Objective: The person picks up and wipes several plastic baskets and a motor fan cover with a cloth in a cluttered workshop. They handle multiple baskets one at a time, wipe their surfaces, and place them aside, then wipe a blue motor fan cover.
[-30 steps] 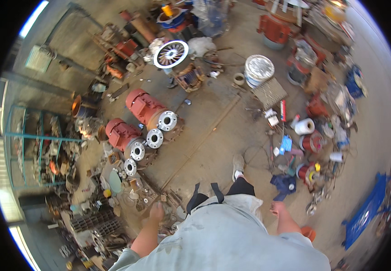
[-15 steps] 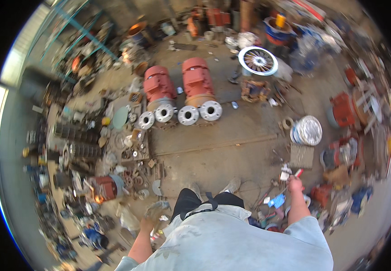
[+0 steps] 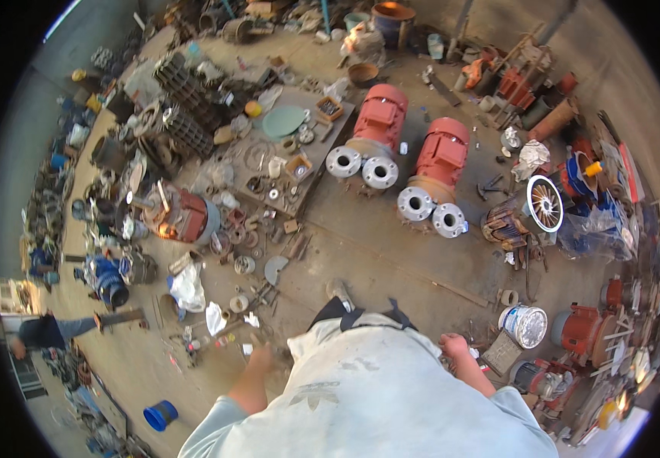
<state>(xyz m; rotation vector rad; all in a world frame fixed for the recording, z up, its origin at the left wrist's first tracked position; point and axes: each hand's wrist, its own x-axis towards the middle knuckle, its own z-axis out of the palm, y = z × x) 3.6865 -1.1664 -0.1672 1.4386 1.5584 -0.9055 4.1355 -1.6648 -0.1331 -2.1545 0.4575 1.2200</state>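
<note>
My right hand [image 3: 454, 345] hangs beside my right hip with its fingers curled closed. A small red-and-white stick-like thing [image 3: 484, 366] shows along that hand's outer side and seems held in it; its kind is unclear. My left hand [image 3: 260, 359] hangs low at my left side, smeared by motion, so its fingers cannot be read. White scraps and a white plastic bag [image 3: 187, 288] lie on the floor beyond it. Ahead stand two red motors [image 3: 381, 114] with paired silver flanges [image 3: 415, 204] at their near ends.
A white bucket [image 3: 524, 327] stands on the right near another red motor [image 3: 580, 328]. Loose parts cover a low metal plate [image 3: 311, 172] ahead left. A finned motor with a white-rimmed fan [image 3: 545, 204] stands far right. Another person [image 3: 51, 333] is at the left, beyond a blue bucket [image 3: 160, 415].
My view has turned left, so the motors now sit farther right. My right hand has come in closer to my body. Another person and a blue bucket now show at the left.
</note>
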